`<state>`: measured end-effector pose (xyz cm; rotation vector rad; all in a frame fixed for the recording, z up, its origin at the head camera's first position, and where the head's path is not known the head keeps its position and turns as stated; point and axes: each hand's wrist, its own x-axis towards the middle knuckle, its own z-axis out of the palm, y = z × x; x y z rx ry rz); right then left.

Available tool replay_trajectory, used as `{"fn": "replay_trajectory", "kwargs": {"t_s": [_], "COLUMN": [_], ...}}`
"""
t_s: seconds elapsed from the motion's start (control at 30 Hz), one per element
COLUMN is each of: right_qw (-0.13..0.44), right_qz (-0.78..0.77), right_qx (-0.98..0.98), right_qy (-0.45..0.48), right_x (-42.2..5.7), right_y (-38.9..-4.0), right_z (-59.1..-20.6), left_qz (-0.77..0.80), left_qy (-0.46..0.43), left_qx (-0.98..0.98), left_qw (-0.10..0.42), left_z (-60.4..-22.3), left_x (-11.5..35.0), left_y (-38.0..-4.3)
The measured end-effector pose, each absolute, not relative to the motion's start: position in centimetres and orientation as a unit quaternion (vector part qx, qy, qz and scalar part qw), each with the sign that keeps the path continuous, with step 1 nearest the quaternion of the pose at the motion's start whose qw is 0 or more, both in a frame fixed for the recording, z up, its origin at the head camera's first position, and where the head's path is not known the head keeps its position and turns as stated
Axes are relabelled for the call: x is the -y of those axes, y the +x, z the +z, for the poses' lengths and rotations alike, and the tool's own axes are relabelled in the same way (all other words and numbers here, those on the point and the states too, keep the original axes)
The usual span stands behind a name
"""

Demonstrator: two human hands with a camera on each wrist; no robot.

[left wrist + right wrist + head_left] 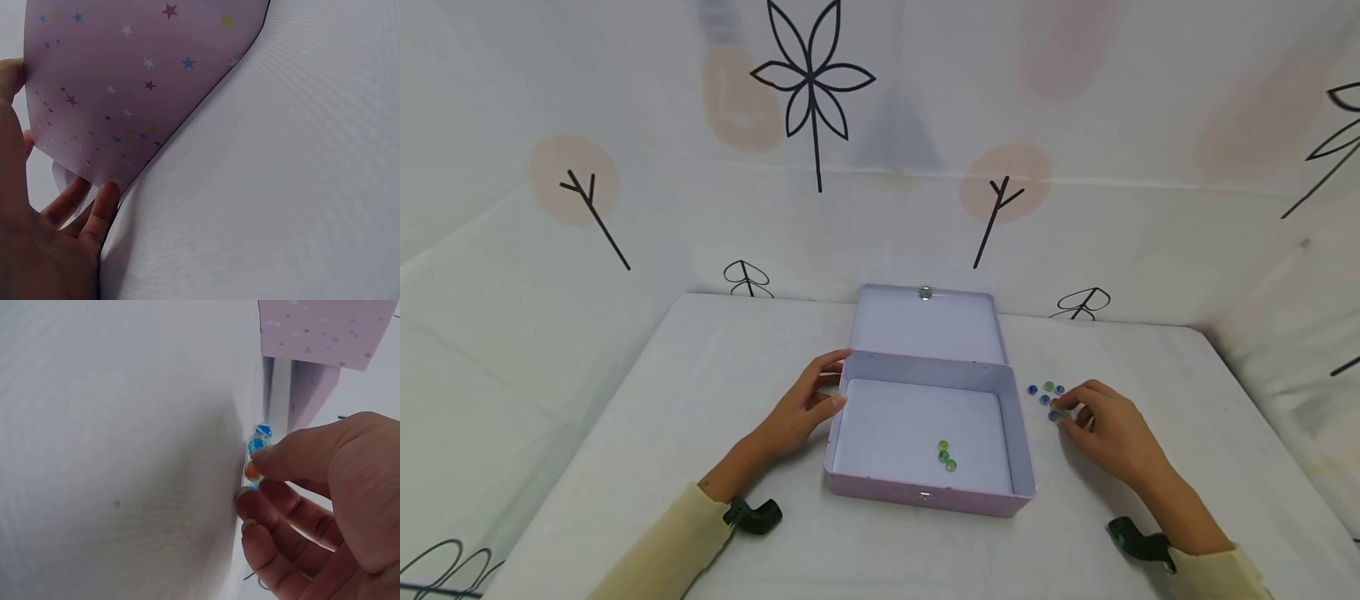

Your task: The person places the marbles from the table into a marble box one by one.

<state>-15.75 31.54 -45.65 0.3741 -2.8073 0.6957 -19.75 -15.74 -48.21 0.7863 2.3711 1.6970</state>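
A lilac hinged tin box (925,495) stands on the table with its lid (927,323) laid back. Three green marbles (943,456) lie on its floor. My left hand (805,408) grips the box at its back left corner, thumb at the rim; in the left wrist view the fingers touch the star-printed wall (144,75). To the right of the box, my right hand (1108,429) reaches into a small group of blue and green marbles (1045,400). Thumb and fingertips pinch an orange-streaked marble (251,470) at the table surface; the fingers partly hide it.
A white cloth covers the table (760,333). Behind it hangs a pale backdrop (887,225) printed with line-drawn plants. Each forearm wears a dark wrist device, one by the left cuff (754,516) and another by the right cuff (1138,543).
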Motion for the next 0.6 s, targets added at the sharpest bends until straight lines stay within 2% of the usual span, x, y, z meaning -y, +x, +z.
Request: {"fn": "replay_trajectory", "kwargs": {"t_s": [0.6], "right_qw": [0.080], "right_qz": [0.219], "right_qx": [0.967], "right_qy": [0.104], "right_x": [-31.57], "right_y": [-15.82], "right_z": [-45.63], "left_qz": [0.563], "left_qy": [0.263], "left_qx": [-0.781], "left_qw": [0.060], "left_z": [-48.56], "left_x": [15.76], "left_y": [-19.91]}}
